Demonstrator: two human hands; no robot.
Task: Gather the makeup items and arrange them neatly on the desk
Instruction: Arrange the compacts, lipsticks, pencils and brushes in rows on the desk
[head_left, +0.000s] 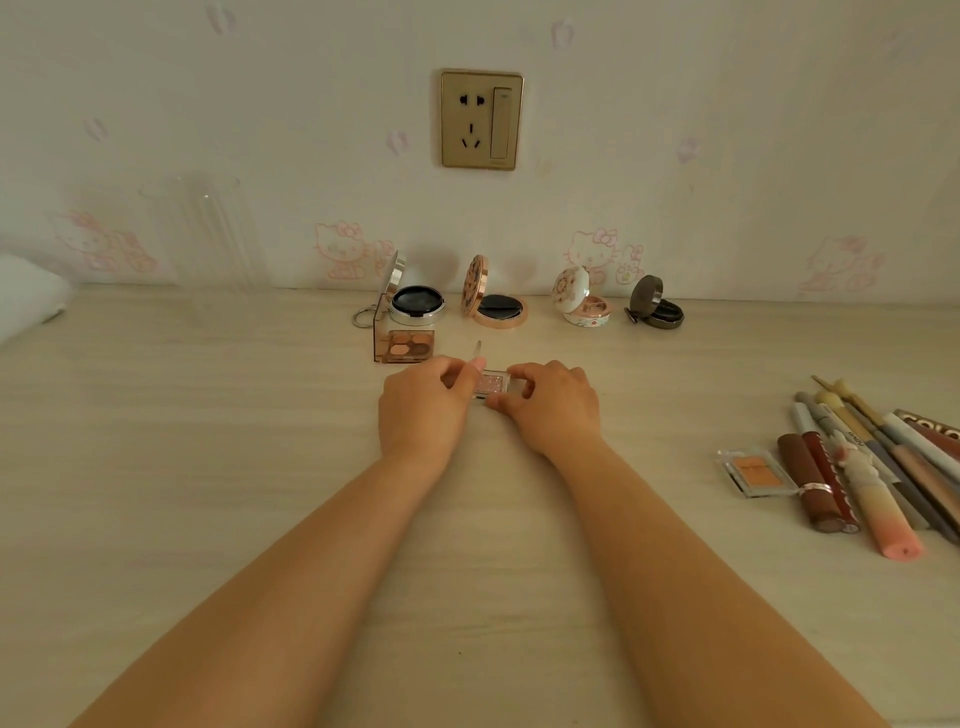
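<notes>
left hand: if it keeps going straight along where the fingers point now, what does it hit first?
The left hand points forward and slightly right, fingers already on the small pink glitter palette. Past that, probably the open rose-gold compact near the wall; depth is hard to judge.

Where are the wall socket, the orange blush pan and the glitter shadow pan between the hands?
wall socket (481, 120), head view, middle of the gold faceplate.
orange blush pan (756, 472), head view, centre of the orange powder.
glitter shadow pan (491, 384), head view, pink glitter surface between both hands.

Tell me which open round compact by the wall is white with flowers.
The white floral compact, third from the left; the others are silver, rose gold and dark grey.
</notes>
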